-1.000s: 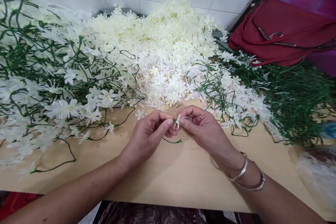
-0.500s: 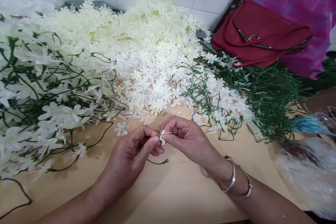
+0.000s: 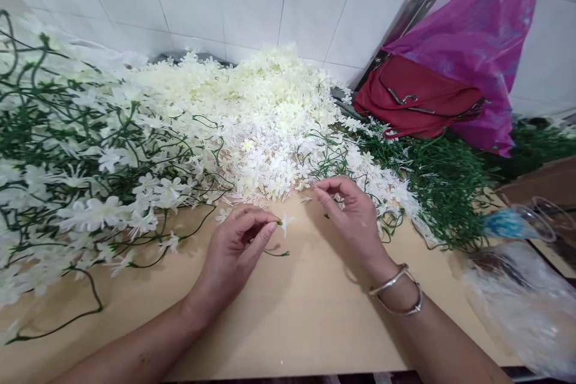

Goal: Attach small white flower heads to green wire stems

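Observation:
My left hand (image 3: 240, 246) is closed, pinching a green artificial flower stem between thumb and forefinger. A white artificial flower (image 3: 285, 223) sits at the stem's tip, just beyond the fingertips. Below the fingers, a green stem end (image 3: 281, 254) shows; whether it belongs to the held piece is hidden. My right hand (image 3: 348, 210), with bangles on the wrist, is apart from the flower. Its thumb and forefinger curve towards each other with a small gap, and nothing shows between them. Close to these fingertips lies a small white stamen piece (image 3: 305, 199) on the table (image 3: 288, 312).
White flower heads and stamens (image 3: 261, 156) are heaped against the tiled wall. Flowers on green stems (image 3: 112, 156) crowd the left. Green stems (image 3: 450, 186) lie at right, below a red handbag (image 3: 423, 96) and purple bag (image 3: 477, 42). Clear plastic (image 3: 522, 300) lies at front right.
My right hand has let go of the white flower and moved away to the right and up. The flower stays with my left hand. The whole view has tilted up.

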A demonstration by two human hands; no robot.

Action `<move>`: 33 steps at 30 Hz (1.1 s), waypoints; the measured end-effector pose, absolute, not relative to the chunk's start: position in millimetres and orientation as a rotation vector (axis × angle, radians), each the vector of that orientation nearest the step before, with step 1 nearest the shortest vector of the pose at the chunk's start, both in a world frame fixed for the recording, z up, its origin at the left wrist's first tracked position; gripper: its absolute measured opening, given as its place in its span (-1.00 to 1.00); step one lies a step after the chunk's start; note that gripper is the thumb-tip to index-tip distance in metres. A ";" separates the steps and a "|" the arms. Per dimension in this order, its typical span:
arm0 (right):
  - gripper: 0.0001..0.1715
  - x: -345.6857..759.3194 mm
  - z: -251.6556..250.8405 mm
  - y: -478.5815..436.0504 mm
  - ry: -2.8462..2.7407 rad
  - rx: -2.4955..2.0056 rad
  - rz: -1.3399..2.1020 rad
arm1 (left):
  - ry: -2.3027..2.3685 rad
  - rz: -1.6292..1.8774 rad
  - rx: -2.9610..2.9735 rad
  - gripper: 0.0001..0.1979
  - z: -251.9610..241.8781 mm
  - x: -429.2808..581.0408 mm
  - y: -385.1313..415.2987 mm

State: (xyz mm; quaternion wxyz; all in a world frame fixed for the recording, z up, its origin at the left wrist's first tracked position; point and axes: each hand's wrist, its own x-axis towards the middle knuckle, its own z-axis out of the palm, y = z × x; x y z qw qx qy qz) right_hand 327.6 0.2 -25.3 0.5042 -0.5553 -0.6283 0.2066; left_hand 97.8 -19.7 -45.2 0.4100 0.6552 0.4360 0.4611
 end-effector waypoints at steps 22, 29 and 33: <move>-0.76 327.9 -41.1 19.6 -1.904 -1.345 -0.128 | 1.200 1.361 2.233 -0.74 -41.5 96.7 -15.3; -0.83 325.4 -38.7 17.8 -1.944 -1.384 0.014 | 1.166 1.368 2.241 -0.75 -43.0 97.3 -14.6; -0.90 318.6 -26.5 4.0 -1.695 -1.298 0.324 | 1.137 1.393 2.177 -0.74 -40.5 96.6 -13.6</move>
